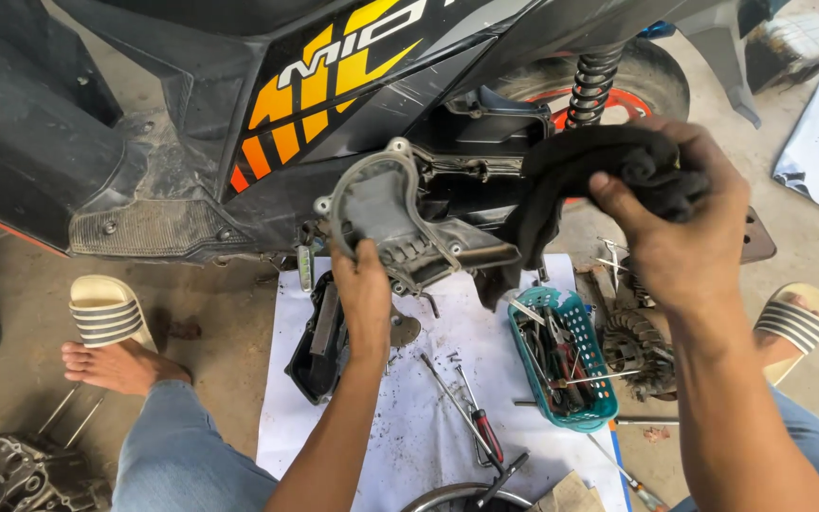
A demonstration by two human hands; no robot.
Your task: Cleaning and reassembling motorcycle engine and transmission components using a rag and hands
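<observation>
A person squats beside a black scooter [239,85] with orange and yellow striping, both arms stretched forward toward its exposed engine side. The left hand [362,289] reaches up with fingers curled shut around the lower edge of a grey metal engine cover [386,213], which sits against the machine just above that hand; its long axis runs from upper left down to lower right, the narrow end pointing toward the right hand. The right hand [684,232], raised higher and to the side, is clenched on a bunched black rag [599,171] whose loose end hangs down to the cover's narrow tip.

Below and between the hands lies a white sheet [428,417] spread on the concrete floor. On it, under the right forearm, a teal plastic basket [585,365] holds a jumble of wrenches and other hand tools (too tangled to tell apart). A red-handled screwdriver [485,434] lies just beside it, and a black plastic part [315,351] rests under the left wrist.
</observation>
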